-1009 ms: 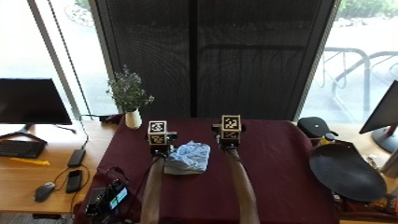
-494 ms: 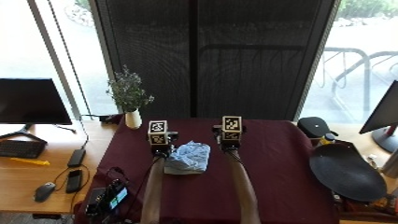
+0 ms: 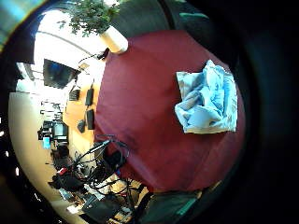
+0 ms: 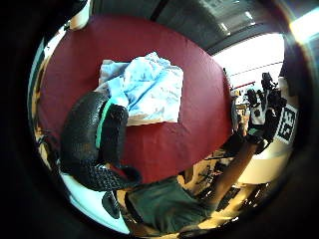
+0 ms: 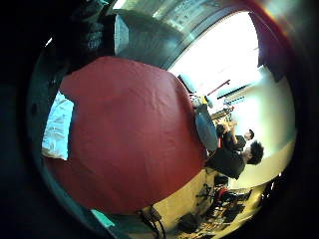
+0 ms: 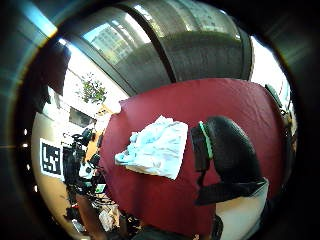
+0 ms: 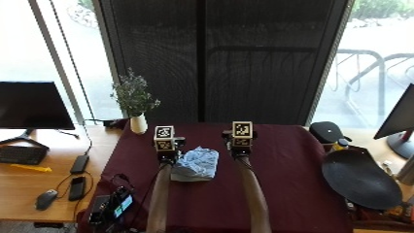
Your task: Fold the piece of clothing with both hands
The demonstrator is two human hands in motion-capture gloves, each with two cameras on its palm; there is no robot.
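Note:
A crumpled light blue piece of clothing (image 7: pixel 196 164) lies in a loose heap on the dark red table (image 7: pixel 291 189), between my two hands. My left hand (image 7: pixel 168 154) is at its left edge, and its thumb (image 4: pixel 94 134) shows just over a corner of the cloth (image 4: pixel 144 89) without gripping it. My right hand (image 7: pixel 239 149) is off to the right of the cloth, apart from it; its thumb (image 6: pixel 225 150) hangs relaxed beside the cloth (image 6: pixel 155 147). Neither hand holds anything. The cloth (image 3: pixel 205 100) rests flat on the table under the left palm.
A white vase with a plant (image 7: pixel 137 121) stands at the table's far left corner. A black device with cables (image 7: pixel 111 206) sits at the near left corner. A black round seat (image 7: pixel 359 178) is past the right edge. A wooden desk (image 7: pixel 39 165) lies left.

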